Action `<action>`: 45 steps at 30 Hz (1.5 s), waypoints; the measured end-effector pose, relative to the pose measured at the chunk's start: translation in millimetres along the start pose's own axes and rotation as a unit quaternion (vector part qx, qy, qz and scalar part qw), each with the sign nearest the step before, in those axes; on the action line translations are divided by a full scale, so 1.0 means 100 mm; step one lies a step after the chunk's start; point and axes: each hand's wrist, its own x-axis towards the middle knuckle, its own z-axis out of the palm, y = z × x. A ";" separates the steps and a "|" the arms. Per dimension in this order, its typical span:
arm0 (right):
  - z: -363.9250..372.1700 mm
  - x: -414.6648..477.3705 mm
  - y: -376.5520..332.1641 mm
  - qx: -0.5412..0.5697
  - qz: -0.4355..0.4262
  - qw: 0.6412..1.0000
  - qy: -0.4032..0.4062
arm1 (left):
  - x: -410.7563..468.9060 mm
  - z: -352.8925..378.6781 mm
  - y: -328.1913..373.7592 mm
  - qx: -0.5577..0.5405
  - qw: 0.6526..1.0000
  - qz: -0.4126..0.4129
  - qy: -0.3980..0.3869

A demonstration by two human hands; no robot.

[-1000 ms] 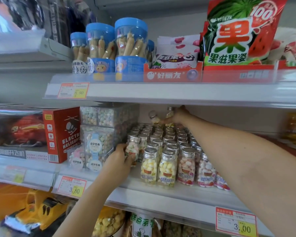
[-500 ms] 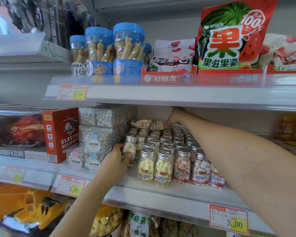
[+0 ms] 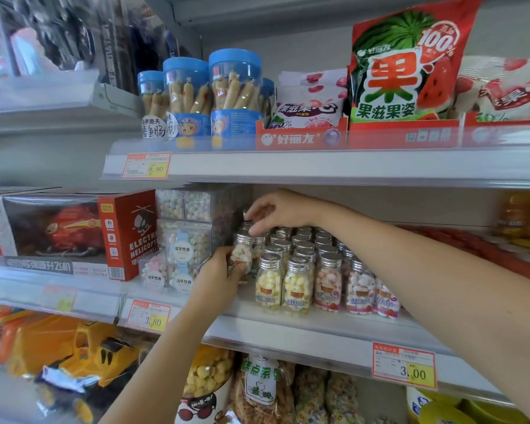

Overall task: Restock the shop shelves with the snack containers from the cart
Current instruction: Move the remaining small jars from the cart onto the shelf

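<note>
- Middle white metal shelf (image 3: 303, 324): rows of small clear candy bottles with silver caps (image 3: 299, 280), beside stacked clear plastic boxes of pastel candy balls (image 3: 185, 240).
- Upper white shelf (image 3: 318, 163): blue-lidded clear sausage tubs (image 3: 234, 93), red cardboard display trays of gummy bags (image 3: 300, 137).

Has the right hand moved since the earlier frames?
Yes. The right hand has come forward from the back of the shelf and left, toward the clear candy boxes, now touching the silver bottle caps.
</note>
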 end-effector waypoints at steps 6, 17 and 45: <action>0.28 0.19 -0.21 -0.163 -0.017 0.984 -0.063 | -0.06 0.00 0.06 0.096 0.995 0.009 0.024; 0.33 0.26 -0.21 -0.110 -0.009 0.993 0.038 | -0.13 -0.04 0.02 0.167 0.985 0.019 -0.027; -0.23 0.23 0.72 -0.141 0.185 0.964 0.128 | 0.12 0.07 0.32 0.327 0.941 -0.087 0.008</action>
